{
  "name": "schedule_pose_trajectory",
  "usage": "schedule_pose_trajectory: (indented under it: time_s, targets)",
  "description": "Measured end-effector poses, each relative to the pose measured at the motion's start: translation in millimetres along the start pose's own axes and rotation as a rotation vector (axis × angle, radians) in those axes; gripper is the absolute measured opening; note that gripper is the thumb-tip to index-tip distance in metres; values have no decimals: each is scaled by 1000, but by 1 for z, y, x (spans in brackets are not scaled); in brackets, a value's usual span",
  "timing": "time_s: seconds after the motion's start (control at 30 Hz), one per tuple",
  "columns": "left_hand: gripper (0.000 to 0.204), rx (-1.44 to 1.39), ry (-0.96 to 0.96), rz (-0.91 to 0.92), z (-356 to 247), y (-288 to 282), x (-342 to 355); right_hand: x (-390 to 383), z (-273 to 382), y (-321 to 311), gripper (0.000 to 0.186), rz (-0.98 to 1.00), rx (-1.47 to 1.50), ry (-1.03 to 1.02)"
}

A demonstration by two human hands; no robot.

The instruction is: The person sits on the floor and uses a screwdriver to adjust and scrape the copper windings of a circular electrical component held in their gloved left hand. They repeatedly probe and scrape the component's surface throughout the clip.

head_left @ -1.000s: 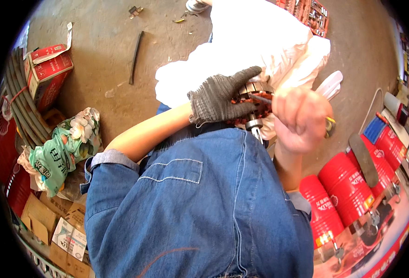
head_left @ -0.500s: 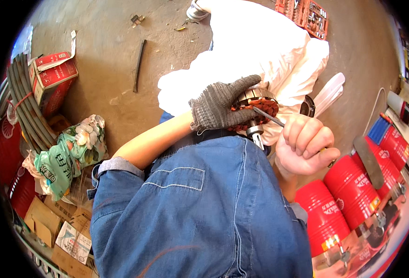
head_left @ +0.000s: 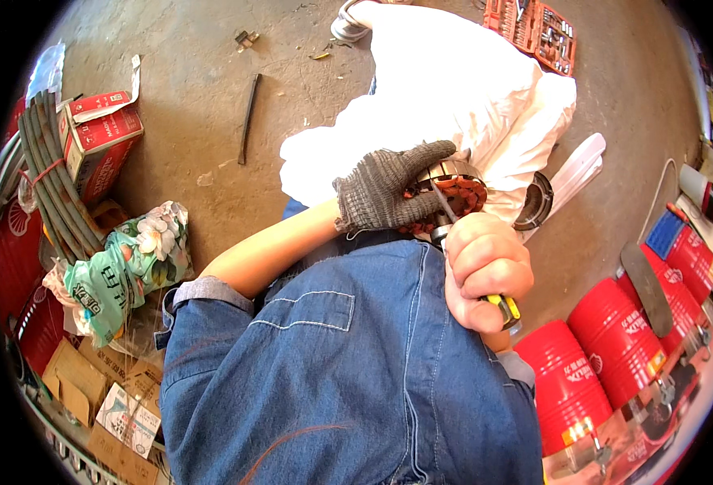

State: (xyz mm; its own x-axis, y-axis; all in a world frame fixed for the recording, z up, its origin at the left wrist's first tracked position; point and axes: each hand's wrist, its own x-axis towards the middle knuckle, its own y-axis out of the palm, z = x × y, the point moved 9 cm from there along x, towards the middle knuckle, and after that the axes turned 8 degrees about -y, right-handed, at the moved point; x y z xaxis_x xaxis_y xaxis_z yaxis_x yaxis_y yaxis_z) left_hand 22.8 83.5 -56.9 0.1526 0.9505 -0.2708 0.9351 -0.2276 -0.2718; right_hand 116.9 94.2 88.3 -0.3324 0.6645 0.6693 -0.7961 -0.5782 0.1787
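My left hand (head_left: 384, 190), in a dark grey knit glove, is wrapped round a motor core (head_left: 465, 194) with orange-brown windings and a pale metal rim. It rests against my lap, partly covered by my hands. My bare right hand (head_left: 485, 267) is closed in a fist round a screwdriver (head_left: 444, 202). Its thin metal shank points up and left onto the windings, and the yellow and black handle (head_left: 502, 307) sticks out below the fist. Where exactly the tip touches I cannot make out.
White cloth (head_left: 445, 73) spreads beyond my hands, with a dark metal ring (head_left: 536, 200) at its right. A tool case (head_left: 534, 36) lies far right. Red drums (head_left: 565, 380) stand at right; a red carton (head_left: 102, 137) and coiled hoses (head_left: 57, 178) at left. A black strip (head_left: 249, 121) lies on the floor.
My right hand has moved left and slightly down, closer to the motor core. The screwdriver is now steeper and more of its handle shows. My left hand keeps its hold.
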Motion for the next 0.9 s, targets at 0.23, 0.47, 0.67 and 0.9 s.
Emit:
schedule_pose_trajectory:
  time_s: [0.23,0.47,0.67,0.9]
  targets:
    - [73,-3,0,0,-1,-1,0,-3,0,16,57,168,-36,-51]
    - [71,16,-62,26,1,1,1,0,-4,32,56,279,-189,-39]
    - [75,-13,70,-68,-10,-5,-2,6,4,22,58,152,-49,-88]
    - [92,-87,-112,40,5,0,-4,7,4,25,58,204,-97,-112]
